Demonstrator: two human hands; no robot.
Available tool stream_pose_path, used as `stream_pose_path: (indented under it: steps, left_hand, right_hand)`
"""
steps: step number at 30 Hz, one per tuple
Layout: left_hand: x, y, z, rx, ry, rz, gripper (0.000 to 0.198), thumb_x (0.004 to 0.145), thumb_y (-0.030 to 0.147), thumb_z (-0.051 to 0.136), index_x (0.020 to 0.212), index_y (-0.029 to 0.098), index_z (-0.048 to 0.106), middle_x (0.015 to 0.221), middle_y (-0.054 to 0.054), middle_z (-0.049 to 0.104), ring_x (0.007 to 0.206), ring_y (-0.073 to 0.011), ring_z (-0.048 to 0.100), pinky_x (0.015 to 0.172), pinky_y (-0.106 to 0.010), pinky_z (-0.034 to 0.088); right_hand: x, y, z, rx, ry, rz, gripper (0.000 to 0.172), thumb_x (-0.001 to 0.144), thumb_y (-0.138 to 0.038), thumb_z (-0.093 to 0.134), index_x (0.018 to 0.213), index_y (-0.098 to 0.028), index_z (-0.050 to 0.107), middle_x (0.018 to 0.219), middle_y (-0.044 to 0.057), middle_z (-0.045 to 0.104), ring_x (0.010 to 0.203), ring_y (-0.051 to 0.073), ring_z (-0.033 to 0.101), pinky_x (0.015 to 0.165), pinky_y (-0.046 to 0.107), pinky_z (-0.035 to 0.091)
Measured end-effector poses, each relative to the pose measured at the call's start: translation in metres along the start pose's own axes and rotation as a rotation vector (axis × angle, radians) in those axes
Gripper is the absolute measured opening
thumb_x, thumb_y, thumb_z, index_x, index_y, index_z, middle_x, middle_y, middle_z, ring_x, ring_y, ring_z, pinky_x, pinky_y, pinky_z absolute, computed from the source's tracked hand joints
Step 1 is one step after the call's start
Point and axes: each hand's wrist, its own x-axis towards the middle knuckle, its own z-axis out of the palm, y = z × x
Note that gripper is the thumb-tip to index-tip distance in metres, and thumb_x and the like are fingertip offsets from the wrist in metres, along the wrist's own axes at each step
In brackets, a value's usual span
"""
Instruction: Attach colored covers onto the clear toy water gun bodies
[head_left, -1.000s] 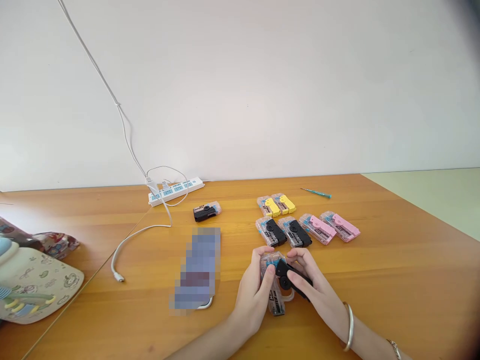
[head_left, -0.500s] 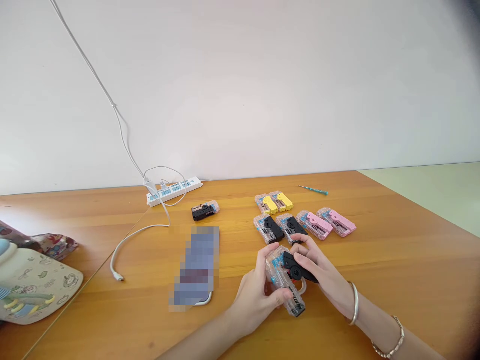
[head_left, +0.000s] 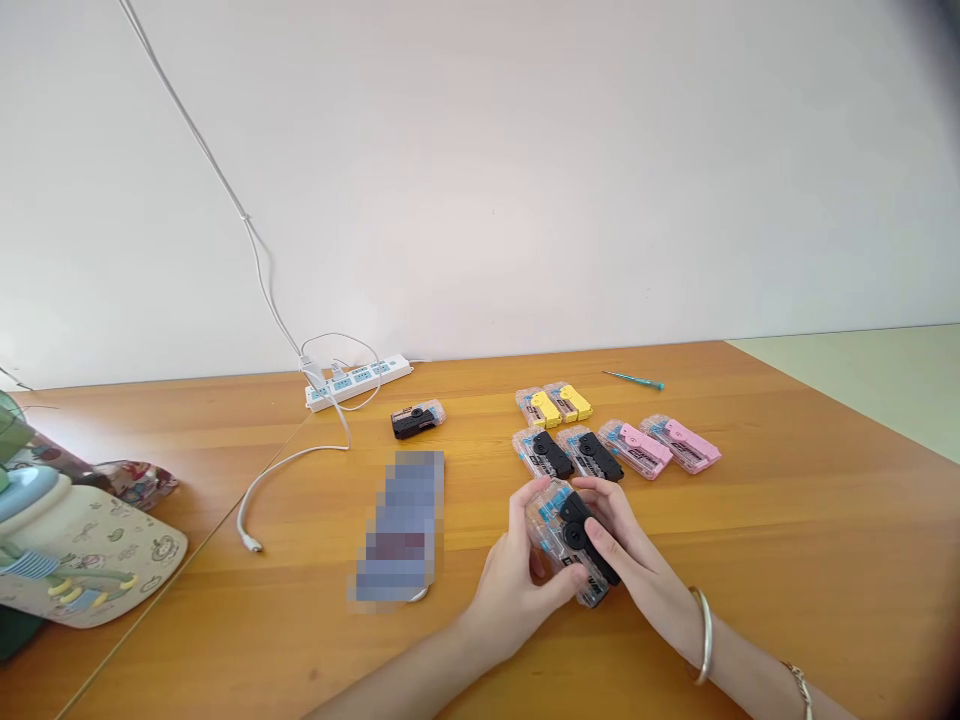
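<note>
Between both hands is a folding toy gun [head_left: 574, 537] with a clear body, blue parts inside and a black grip folded along its side. My left hand [head_left: 510, 590] is closed around the clear left side, thumb near the lower end. My right hand [head_left: 637, 555] presses its thumb on the black grip, with its fingers around the far right edge. Just beyond lie two folded toy guns with black grips, one left [head_left: 541, 455] and one right [head_left: 590, 455]. Two pink ones [head_left: 636, 448] lie to their right, and two yellow ones [head_left: 538, 408] behind them.
Another black toy gun [head_left: 417, 419] lies apart at left, behind a blurred phone [head_left: 401, 530]. A power strip [head_left: 360, 380] with a white cable [head_left: 277, 462] is near the wall. A teal screwdriver [head_left: 636, 380] lies at the back right. A patterned bottle [head_left: 105, 560] stands at far left.
The black grip of the held toy gun has swung in against the clear body, and the loop below it no longer shows. The view has shifted slightly.
</note>
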Motion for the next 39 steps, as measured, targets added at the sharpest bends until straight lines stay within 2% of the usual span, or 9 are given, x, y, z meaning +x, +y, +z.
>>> stream_pose_path:
  steps: [7, 10, 13, 16, 19, 22, 26, 33, 39]
  left_hand:
    - [0.002, 0.008, -0.002, 0.128, 0.205, -0.011, 0.057, 0.085, 0.041, 0.05, 0.134, 0.024, 0.028, 0.086, -0.002, 0.062, 0.071, -0.0153, 0.057, 0.068, -0.026, 0.045]
    - [0.006, 0.017, -0.009, 0.324, 0.211, -0.022, 0.041, 0.088, 0.042, 0.04, 0.127, 0.026, 0.04, 0.079, 0.001, 0.061, 0.063, -0.0137, 0.054, 0.064, -0.025, 0.042]
    - [0.016, 0.031, -0.024, 0.581, 0.193, 0.004, 0.032, 0.089, 0.04, 0.038, 0.117, 0.032, 0.051, 0.085, 0.002, 0.062, 0.069, -0.0146, 0.055, 0.066, -0.025, 0.04]
    - [0.032, 0.043, -0.045, 0.854, 0.217, 0.001, 0.033, 0.088, 0.04, 0.038, 0.117, 0.036, 0.052, 0.081, 0.002, 0.061, 0.076, -0.0165, 0.057, 0.071, -0.026, 0.04]
    - [0.052, 0.047, -0.066, 1.132, 0.246, -0.047, 0.036, 0.09, 0.039, 0.031, 0.121, 0.035, 0.048, 0.077, 0.001, 0.06, 0.075, -0.0171, 0.059, 0.067, -0.025, 0.04]
    - [0.069, 0.045, -0.08, 1.205, 0.25, -0.076, 0.037, 0.089, 0.035, 0.031, 0.12, 0.031, 0.05, 0.076, -0.001, 0.062, 0.078, -0.0196, 0.06, 0.068, -0.027, 0.04]
    - [0.08, 0.038, -0.087, 1.285, 0.238, -0.056, 0.035, 0.09, 0.032, 0.032, 0.115, 0.028, 0.056, 0.074, -0.004, 0.065, 0.097, -0.0246, 0.056, 0.081, -0.034, 0.036]
    - [0.078, 0.028, -0.086, 1.343, 0.227, -0.002, 0.032, 0.089, 0.027, 0.034, 0.109, 0.027, 0.059, 0.096, -0.006, 0.069, 0.104, -0.026, 0.051, 0.086, -0.039, 0.034]
    - [0.073, 0.03, -0.078, 1.296, 0.251, 0.079, 0.029, 0.088, 0.025, 0.039, 0.107, 0.021, 0.06, 0.099, -0.009, 0.068, 0.105, -0.0278, 0.051, 0.089, -0.042, 0.034]
  right_hand:
    - [0.007, 0.007, -0.014, -0.478, 0.081, -0.281, 0.024, 0.092, -0.03, 0.035, 0.115, -0.023, 0.041, 0.111, 0.009, 0.05, 0.107, 0.022, 0.048, 0.092, 0.039, 0.041]
    - [0.013, 0.002, -0.025, -0.706, 0.073, -0.409, 0.017, 0.09, -0.022, 0.04, 0.105, -0.022, 0.047, 0.108, 0.009, 0.053, 0.105, 0.023, 0.048, 0.091, 0.042, 0.04]
    - [0.016, -0.004, -0.031, -0.817, 0.099, -0.466, 0.015, 0.088, -0.015, 0.038, 0.094, -0.022, 0.05, 0.097, 0.007, 0.057, 0.096, 0.022, 0.051, 0.084, 0.04, 0.042]
    - [0.018, -0.007, -0.031, -0.887, 0.096, -0.494, 0.019, 0.085, -0.009, 0.037, 0.087, -0.022, 0.051, 0.09, 0.006, 0.06, 0.09, 0.021, 0.052, 0.079, 0.038, 0.043]
    - [0.018, -0.006, -0.03, -0.944, 0.058, -0.508, 0.023, 0.082, -0.005, 0.037, 0.084, -0.022, 0.052, 0.087, 0.004, 0.061, 0.09, 0.021, 0.052, 0.079, 0.037, 0.043]
    - [0.019, -0.003, -0.031, -0.968, 0.029, -0.507, 0.024, 0.081, -0.004, 0.037, 0.083, -0.022, 0.052, 0.086, 0.004, 0.061, 0.09, 0.021, 0.052, 0.078, 0.038, 0.042]
    - [0.019, -0.003, -0.032, -0.968, 0.016, -0.498, 0.024, 0.081, -0.003, 0.037, 0.083, -0.022, 0.051, 0.086, 0.004, 0.061, 0.091, 0.021, 0.05, 0.08, 0.039, 0.04]
    - [0.017, -0.006, -0.029, -0.971, 0.003, -0.486, 0.024, 0.079, -0.002, 0.038, 0.082, -0.022, 0.051, 0.087, 0.003, 0.061, 0.094, 0.022, 0.049, 0.083, 0.041, 0.039]
    - [0.018, -0.004, -0.03, -1.008, 0.008, -0.491, 0.023, 0.079, -0.003, 0.039, 0.085, -0.022, 0.052, 0.088, 0.004, 0.062, 0.094, 0.022, 0.051, 0.084, 0.042, 0.039]
